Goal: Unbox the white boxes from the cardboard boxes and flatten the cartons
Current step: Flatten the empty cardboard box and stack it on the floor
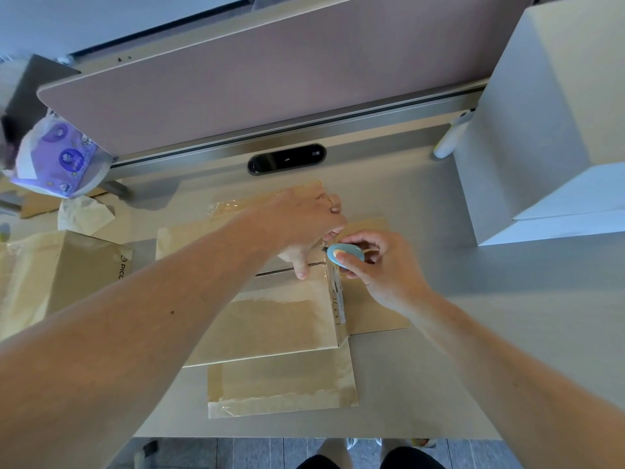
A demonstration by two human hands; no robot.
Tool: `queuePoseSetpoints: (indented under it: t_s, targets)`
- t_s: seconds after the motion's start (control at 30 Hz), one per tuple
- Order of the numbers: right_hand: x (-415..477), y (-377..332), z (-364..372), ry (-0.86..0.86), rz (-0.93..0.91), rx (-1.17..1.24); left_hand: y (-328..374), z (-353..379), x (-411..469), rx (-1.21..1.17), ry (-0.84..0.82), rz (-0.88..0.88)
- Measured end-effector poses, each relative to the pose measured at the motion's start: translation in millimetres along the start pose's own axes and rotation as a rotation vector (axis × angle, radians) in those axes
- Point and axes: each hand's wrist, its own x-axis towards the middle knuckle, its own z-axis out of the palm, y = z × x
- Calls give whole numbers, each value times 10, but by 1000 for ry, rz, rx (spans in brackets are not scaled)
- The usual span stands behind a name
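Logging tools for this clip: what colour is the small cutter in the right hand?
Light blue cutter, pinched in the right hand; head view.

My left hand (304, 221) reaches forward, palm down, fingers curled; my right hand (375, 265) sits beside it, fingers pinched closed.

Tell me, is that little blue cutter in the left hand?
No, the blue cutter is pinched in the right hand, while the left hand presses down on the carton.

An office: desk (439, 299) with mauve divider screen (253, 79) (cable port (286, 159) behind).
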Motion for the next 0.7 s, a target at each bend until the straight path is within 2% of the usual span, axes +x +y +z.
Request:
queuePoseSetpoints:
  t_s: [0.27,0.57,0.7]
  targets:
    - [32,37,-54,79,43,70,-8,-37,20,27,13,38]
    - [56,33,22,65,41,100,-11,-11,29,56,15,37]
    - [87,4,-12,4,1,42,-3,-6,19,68,18,28]
